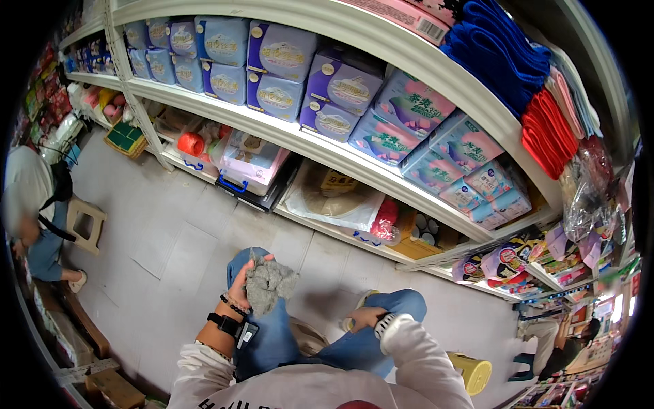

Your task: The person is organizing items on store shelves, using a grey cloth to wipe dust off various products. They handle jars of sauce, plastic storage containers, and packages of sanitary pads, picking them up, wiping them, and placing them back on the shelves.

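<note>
A crumpled grey cloth (271,283) is gripped in my left hand (242,286), raised above my left knee. Some of the fingers are hidden by the cloth's folds. My right hand (365,318) hangs low by the inside of my right knee, close to my shoe (369,294). Its fingers are partly hidden, so I cannot tell whether they hold anything. I sit with both knees bent, facing a white shelf unit (240,128).
Packs of sanitary pads (281,51) fill the middle shelf. Below are plastic boxes (253,161), a bagged straw hat (332,191) and a carton of cans (424,232). A yellow bin (470,373) stands right. People sit at left (36,214) and far right (562,347).
</note>
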A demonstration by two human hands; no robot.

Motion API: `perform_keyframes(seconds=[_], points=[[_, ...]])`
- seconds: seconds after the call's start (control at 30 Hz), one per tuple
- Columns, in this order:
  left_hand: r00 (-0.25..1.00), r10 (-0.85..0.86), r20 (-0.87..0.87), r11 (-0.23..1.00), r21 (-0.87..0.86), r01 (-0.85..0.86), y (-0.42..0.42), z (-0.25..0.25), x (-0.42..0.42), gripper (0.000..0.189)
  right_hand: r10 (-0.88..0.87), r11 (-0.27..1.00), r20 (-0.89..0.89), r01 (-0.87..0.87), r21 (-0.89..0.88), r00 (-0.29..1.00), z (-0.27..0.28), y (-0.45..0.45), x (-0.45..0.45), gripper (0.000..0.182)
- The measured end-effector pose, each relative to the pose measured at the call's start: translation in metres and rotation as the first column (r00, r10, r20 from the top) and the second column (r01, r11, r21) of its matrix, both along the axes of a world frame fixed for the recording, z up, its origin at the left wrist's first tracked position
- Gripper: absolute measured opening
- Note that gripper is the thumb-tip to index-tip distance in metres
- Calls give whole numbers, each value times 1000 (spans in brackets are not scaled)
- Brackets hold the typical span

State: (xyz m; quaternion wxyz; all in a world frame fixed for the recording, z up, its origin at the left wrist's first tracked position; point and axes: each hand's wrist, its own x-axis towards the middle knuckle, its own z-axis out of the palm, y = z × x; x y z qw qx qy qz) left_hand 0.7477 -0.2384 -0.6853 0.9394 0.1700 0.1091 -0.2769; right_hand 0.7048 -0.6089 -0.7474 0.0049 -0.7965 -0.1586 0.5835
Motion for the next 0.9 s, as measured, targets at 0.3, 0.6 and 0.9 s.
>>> perform_keyframes(seconds=[0.3,0.6,0.9], points=[[999,39,-19,994,106,-37,-6,13,3,56,394,914,-190,-360,187,899,-71,92,11,71],[991,-46,-128,995,87,57,-26,3,35,58,385,900,-256,-299,317,887,-111,130,51,70],[993,77,-93,976,209,-56,-41,-9,91,56,276,920,-221,-190,343,936,-95,112,117,69]])
